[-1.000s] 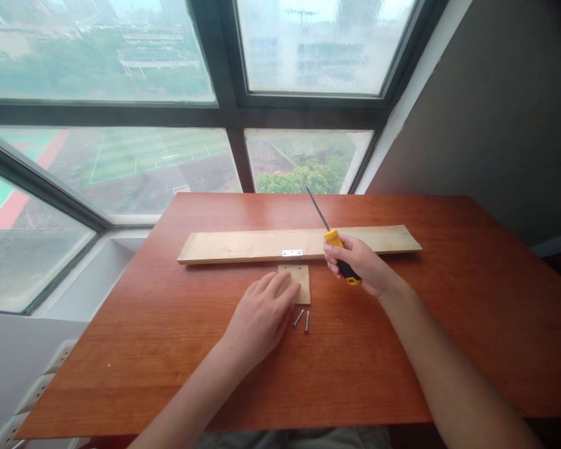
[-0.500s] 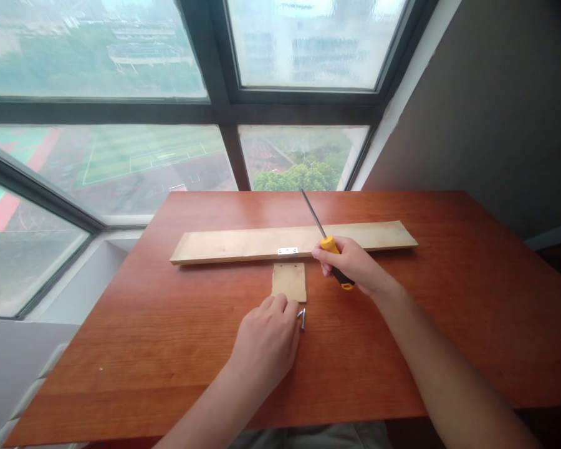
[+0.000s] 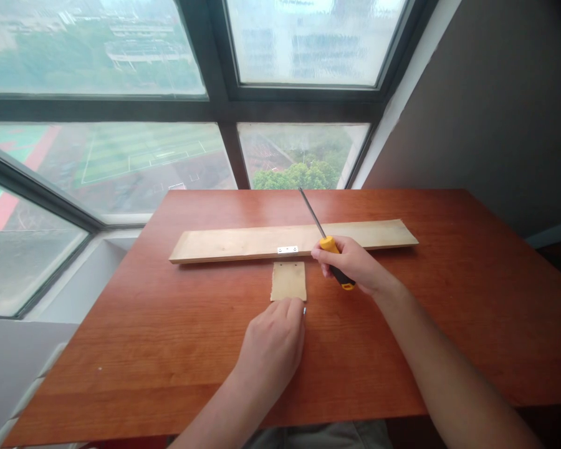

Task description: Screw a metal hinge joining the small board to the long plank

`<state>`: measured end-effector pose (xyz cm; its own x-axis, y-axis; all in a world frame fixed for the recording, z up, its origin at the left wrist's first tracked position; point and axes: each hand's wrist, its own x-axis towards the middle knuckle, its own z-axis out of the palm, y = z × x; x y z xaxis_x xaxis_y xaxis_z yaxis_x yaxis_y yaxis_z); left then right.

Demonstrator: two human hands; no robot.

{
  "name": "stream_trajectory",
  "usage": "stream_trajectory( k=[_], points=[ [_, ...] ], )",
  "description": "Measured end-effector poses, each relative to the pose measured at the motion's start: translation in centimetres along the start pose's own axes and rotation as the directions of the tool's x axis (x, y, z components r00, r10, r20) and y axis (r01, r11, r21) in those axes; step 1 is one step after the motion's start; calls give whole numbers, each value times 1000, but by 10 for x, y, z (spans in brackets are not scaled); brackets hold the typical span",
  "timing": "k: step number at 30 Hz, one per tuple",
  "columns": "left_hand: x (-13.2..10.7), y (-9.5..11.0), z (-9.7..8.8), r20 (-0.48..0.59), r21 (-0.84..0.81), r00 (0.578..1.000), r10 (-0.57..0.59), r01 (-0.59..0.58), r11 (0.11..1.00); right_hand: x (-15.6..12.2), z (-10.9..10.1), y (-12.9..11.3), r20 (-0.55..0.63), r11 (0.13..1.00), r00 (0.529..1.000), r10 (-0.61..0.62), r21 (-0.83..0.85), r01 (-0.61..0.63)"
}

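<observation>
My right hand [image 3: 348, 262] is wrapped round the yellow and black handle of a screwdriver [image 3: 330, 244]. The shaft points up and away, its tip clear of the wood. A long pale wooden board [image 3: 234, 242] lies across the table, with a small metal plate [image 3: 287, 250] at the middle of its near edge. In front of that rests a small square wooden piece [image 3: 288, 282] with two holes along its far edge. My left hand [image 3: 275, 337] is low at this piece's near side, fingers curled down. It covers most of the small metal screws [image 3: 304, 310]; only a bit shows.
The reddish-brown wooden table [image 3: 168, 349] carries all of this. Large windows with dark frames [image 3: 224, 112] rise beyond its far edge. A grey wall [image 3: 486, 125] stands at the right.
My left hand has shifted slightly right and now hides most of the screws that showed beside its fingers. The right hand and screwdriver are almost unmoved.
</observation>
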<state>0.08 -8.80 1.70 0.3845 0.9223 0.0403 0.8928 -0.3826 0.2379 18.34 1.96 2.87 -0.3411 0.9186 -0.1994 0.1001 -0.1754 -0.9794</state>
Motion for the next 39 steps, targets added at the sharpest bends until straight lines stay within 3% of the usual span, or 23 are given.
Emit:
stream_trajectory(
  k=[13,18,25,30,33,35,37,39],
  points=[
    [-2,9,16,-78,-91,994,80,-87,992,0,0,-2,-18,1000,1000,1,5,-1],
    [-3,20,22,21,-49,993,120,-119,992,0,1,-2,-25,1000,1000,2,12,-1],
    [13,29,0,253,12,966,56,-61,998,-1,2,-3,-26,1000,1000,4,13,-3],
    [16,25,-6,300,28,951,68,-80,996,0,3,-2,-55,999,998,-10,33,11],
    [17,11,-6,237,-94,969,67,-45,995,1,2,-2,-99,997,994,-37,63,43],
    [21,-2,-8,130,-285,989,69,-30,958,2,1,-2,-135,993,989,-63,87,75],
    [30,-14,-12,22,-501,1000,2,10,865,3,2,-2,-168,988,982,-86,113,106],
    [41,-22,-18,5,-713,995,-97,72,697,4,5,-1,-190,983,977,-101,135,128]
  ],
)
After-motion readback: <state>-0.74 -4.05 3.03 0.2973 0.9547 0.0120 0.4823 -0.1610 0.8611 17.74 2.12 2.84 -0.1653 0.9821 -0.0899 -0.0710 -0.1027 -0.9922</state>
